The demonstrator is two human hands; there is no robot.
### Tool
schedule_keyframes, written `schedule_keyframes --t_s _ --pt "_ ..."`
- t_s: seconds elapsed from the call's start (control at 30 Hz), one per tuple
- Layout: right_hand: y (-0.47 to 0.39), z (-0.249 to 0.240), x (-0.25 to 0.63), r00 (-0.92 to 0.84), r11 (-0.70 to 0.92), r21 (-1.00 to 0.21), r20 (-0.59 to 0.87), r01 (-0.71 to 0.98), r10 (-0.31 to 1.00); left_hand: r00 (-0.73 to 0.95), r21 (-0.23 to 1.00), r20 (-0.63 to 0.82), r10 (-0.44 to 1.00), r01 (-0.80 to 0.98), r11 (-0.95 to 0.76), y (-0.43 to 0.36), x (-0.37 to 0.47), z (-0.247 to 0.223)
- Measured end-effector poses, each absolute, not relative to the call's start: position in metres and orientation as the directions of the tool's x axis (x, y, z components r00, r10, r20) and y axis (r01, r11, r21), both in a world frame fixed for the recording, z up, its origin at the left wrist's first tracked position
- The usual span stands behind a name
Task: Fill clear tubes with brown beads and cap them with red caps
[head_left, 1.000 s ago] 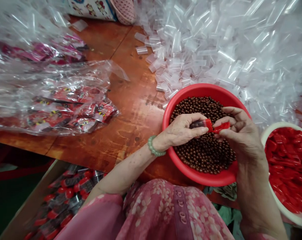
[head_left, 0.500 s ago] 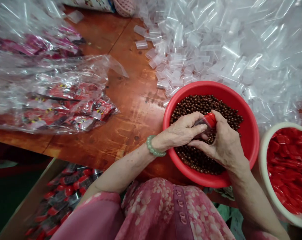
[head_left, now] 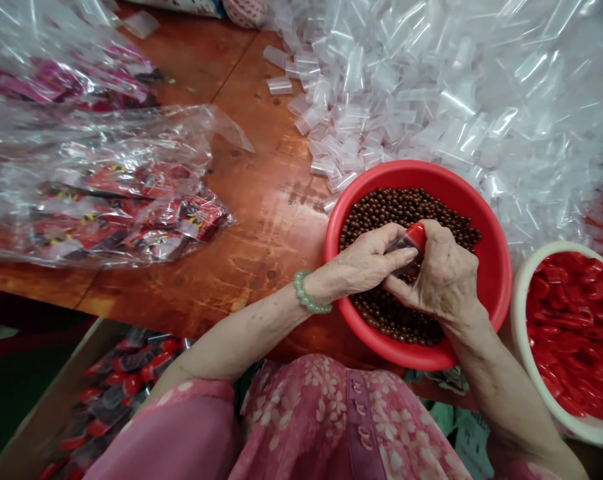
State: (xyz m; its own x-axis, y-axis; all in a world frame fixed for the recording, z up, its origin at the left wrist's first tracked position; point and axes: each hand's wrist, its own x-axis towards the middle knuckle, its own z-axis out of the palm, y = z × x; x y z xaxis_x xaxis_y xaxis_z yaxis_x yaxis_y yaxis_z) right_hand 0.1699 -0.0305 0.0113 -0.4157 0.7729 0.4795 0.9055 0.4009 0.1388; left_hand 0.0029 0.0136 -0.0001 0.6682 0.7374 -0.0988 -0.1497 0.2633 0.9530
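Note:
Over a red basin [head_left: 498,267] of small round brown balls [head_left: 406,207], both my hands work on one small clear plastic container [head_left: 405,252] with a red cap [head_left: 416,235]. My left hand [head_left: 364,263], a green bead bracelet on its wrist, pinches the clear body between thumb and fingers. With fingers curled, my right hand [head_left: 444,273] presses against the capped end. Part of the container is hidden behind my fingers, and its contents are hard to make out.
Clear plastic sleeves [head_left: 381,87] lie heaped across the back right. To the right stands a white tub [head_left: 524,320] of red caps [head_left: 576,327]. Bagged red packets [head_left: 116,207] are on the left of the wooden table [head_left: 261,227]. Filled containers [head_left: 131,380] sit in a box below.
My right hand has turned, its fingers curling over the red cap, which is now more covered. My left hand keeps its hold on the container. The view has shifted slightly.

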Motion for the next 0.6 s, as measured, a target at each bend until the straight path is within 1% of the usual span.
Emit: schedule_keyframes --t_s 0.17,0.37,0.5,0.6 --pt "-0.0296 0.0087 0.1733 -0.44 0.432 0.117 0.414 0.894 0.797 0.657 0.948 -0.118 0.745 -0.148 0.28 0.0122 0.004 -0.0008" --pt "-0.0297 0.0096 0.1702 -0.448 0.46 0.066 0.386 0.885 0.806 0.635 0.954 -0.129 0.762 -0.131 0.271 0.0136 0.0053 -0.0008" --pt "-0.03 0.0131 0.1685 -0.434 0.452 0.014 0.308 0.892 0.847 0.601 0.894 -0.151 0.785 -0.256 0.368 0.0121 0.0053 0.0041" --pt "-0.0305 0.0141 0.1679 -0.403 0.442 -0.041 0.345 0.896 0.848 0.609 0.823 -0.186 0.771 -0.332 0.461 0.011 0.0059 0.0079"
